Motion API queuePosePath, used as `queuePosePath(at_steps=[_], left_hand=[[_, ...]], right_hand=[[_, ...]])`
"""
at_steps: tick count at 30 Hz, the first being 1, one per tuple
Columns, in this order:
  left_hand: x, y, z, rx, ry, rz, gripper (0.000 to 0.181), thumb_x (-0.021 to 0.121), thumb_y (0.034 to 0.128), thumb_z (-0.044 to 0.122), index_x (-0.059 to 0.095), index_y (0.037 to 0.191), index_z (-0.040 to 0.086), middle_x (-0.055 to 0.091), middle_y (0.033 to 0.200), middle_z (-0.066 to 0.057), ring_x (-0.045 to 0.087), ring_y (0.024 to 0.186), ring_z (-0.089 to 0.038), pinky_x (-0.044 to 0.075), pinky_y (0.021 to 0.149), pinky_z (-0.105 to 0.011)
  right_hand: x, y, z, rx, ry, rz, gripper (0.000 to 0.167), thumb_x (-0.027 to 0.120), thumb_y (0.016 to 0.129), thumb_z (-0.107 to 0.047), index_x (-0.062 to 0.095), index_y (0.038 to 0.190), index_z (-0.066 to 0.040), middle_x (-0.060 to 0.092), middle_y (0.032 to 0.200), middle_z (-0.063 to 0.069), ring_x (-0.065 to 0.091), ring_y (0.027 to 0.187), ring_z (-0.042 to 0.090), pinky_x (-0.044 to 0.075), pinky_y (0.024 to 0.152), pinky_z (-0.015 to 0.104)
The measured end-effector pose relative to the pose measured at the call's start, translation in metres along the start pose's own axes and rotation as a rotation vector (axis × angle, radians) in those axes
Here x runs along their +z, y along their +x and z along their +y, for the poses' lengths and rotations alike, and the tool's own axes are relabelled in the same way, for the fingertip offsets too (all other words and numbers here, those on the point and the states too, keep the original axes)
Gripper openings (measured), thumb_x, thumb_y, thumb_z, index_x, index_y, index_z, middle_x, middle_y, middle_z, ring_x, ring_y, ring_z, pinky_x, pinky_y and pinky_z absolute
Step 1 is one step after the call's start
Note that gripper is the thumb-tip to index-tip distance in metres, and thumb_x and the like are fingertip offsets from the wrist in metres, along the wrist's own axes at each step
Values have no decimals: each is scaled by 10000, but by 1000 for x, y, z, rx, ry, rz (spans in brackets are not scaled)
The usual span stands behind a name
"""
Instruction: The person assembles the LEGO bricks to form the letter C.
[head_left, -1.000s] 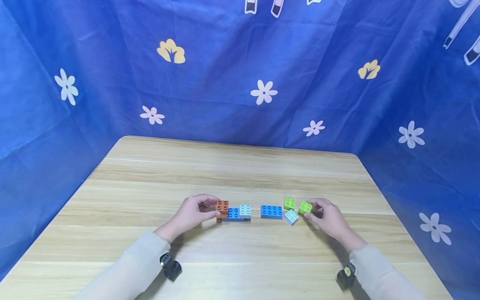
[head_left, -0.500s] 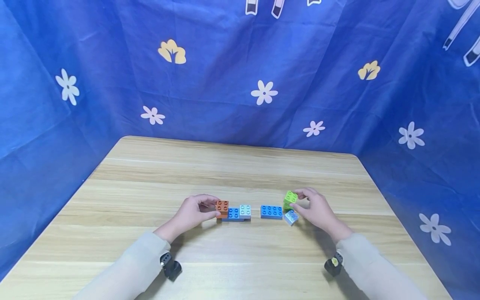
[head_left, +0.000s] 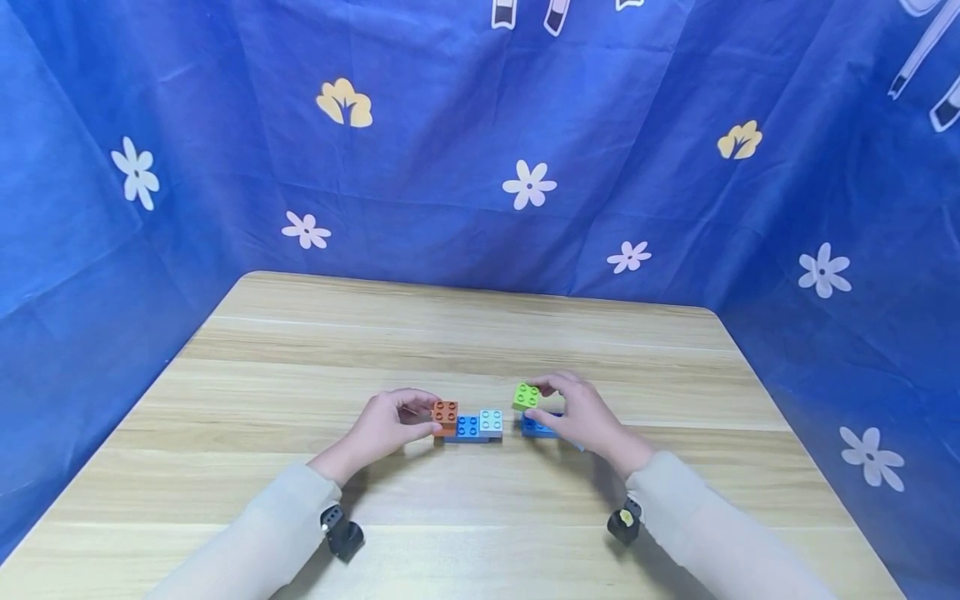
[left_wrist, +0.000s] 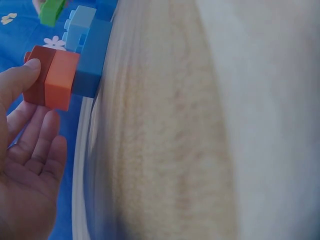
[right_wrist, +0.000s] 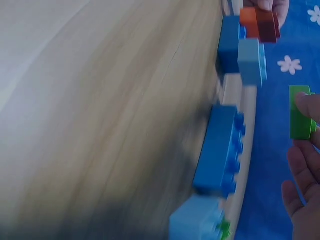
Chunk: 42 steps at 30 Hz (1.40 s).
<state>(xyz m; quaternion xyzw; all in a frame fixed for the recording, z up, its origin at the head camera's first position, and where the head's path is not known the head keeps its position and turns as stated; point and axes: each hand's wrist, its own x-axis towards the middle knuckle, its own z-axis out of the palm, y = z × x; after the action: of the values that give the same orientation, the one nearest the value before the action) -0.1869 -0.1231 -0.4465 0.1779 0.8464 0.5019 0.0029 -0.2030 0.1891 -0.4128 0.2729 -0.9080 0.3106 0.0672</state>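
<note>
My left hand (head_left: 380, 432) pinches a red-brown brick (left_wrist: 39, 75) between thumb and fingers. That brick sits on an orange brick (left_wrist: 61, 80), at the left end of a long blue brick (head_left: 468, 428). A light blue brick (head_left: 491, 422) stands on the same blue brick's right end. Raised over a second long blue brick (right_wrist: 216, 150), my right hand (head_left: 585, 417) pinches a lime green brick (head_left: 526, 397); a gap separates the two in the right wrist view. The right hand hides part of the second blue brick in the head view.
In the right wrist view, a loose light blue brick (right_wrist: 192, 220) lies near the second blue brick, with a bit of another green brick (right_wrist: 225, 229) behind it. The wooden table (head_left: 450, 533) is bordered by a blue patterned cloth (head_left: 420, 183).
My right hand has moved left with a green brick, passing over the other green brick, to above the left end of the second blue brick. The left hand has stayed in place.
</note>
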Motion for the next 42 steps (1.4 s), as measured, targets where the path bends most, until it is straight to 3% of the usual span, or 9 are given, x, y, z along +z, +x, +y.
queuePosePath(at_steps=[9, 22, 27, 35, 42], left_hand=[[0, -1, 2, -4, -14, -5, 374, 791, 773, 133, 658, 1089, -16, 691, 968, -94, 654, 862, -217, 547, 769, -286], [0, -1, 1, 29, -33, -2, 353, 786, 777, 109, 660, 1080, -24, 694, 960, -100, 658, 869, -235, 553, 770, -311], [0, -1, 3, 24, -61, -20, 351, 774, 787, 91, 652, 1089, -39, 693, 958, -116, 663, 863, -240, 552, 759, -279], [1, -1, -1, 58, -57, -5, 354, 784, 774, 81, 652, 1072, -55, 691, 965, -130, 659, 874, -260, 555, 784, -337], [1, 0, -1, 46, -71, -7, 344, 784, 775, 80, 652, 1061, -57, 691, 953, -128, 662, 870, -258, 555, 781, -329]], right_hand=[[14, 16, -18, -70, 22, -52, 447, 773, 808, -257, 627, 1202, -103, 612, 1045, -33, 583, 976, 211, 483, 857, 362], [34, 35, -48, -135, 43, -153, 426, 733, 847, -293, 611, 1216, -119, 607, 1098, -13, 558, 995, 133, 471, 891, 302], [41, 39, -55, -171, 52, -168, 407, 727, 857, -284, 613, 1209, -116, 604, 1107, -14, 552, 992, 111, 478, 876, 276], [48, 44, -61, -169, 38, -164, 407, 730, 854, -283, 613, 1208, -120, 602, 1071, -28, 550, 974, 109, 481, 855, 261], [49, 49, -64, -174, 33, -170, 389, 745, 837, -287, 640, 1176, -129, 620, 1071, -30, 563, 946, 107, 483, 815, 236]])
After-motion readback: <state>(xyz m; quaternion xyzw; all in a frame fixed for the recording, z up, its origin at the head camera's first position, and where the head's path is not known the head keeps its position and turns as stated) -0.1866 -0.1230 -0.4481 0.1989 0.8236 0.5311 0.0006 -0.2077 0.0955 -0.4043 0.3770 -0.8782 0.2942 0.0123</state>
